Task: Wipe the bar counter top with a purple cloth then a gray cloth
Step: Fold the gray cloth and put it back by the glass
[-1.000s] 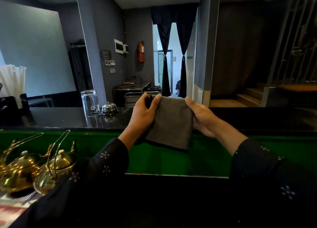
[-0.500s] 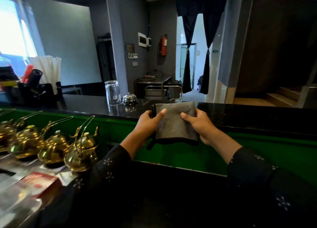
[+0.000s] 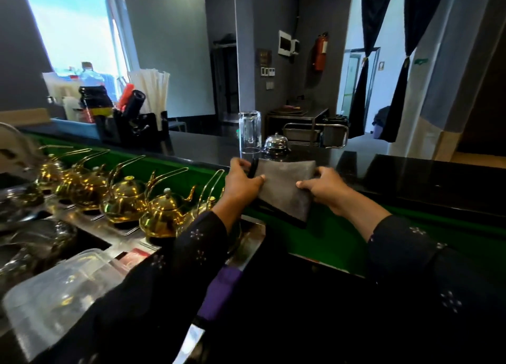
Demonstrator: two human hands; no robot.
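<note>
Both my hands hold a folded gray cloth [image 3: 284, 188] at the near edge of the glossy black bar counter top [image 3: 427, 180]. My left hand [image 3: 242, 183] pinches its left edge and my right hand [image 3: 324, 187] grips its right edge. The cloth's lower corner hangs over the green front panel [image 3: 328, 240] below the counter. A purple cloth [image 3: 221, 289] lies low on the work surface in front of me, partly hidden by my left sleeve.
An upturned glass [image 3: 249, 133] and a chrome service bell [image 3: 276, 142] stand on the counter just beyond the cloth. A black organiser with straws [image 3: 137, 117] sits at the left. Several gold teapots [image 3: 161, 213] line the lower shelf, with clear plastic containers [image 3: 63, 289] nearer me.
The view has swung left and down, showing more teapots and the purple cloth. My hands have lowered the gray cloth from mid-air down to the counter's near edge.
</note>
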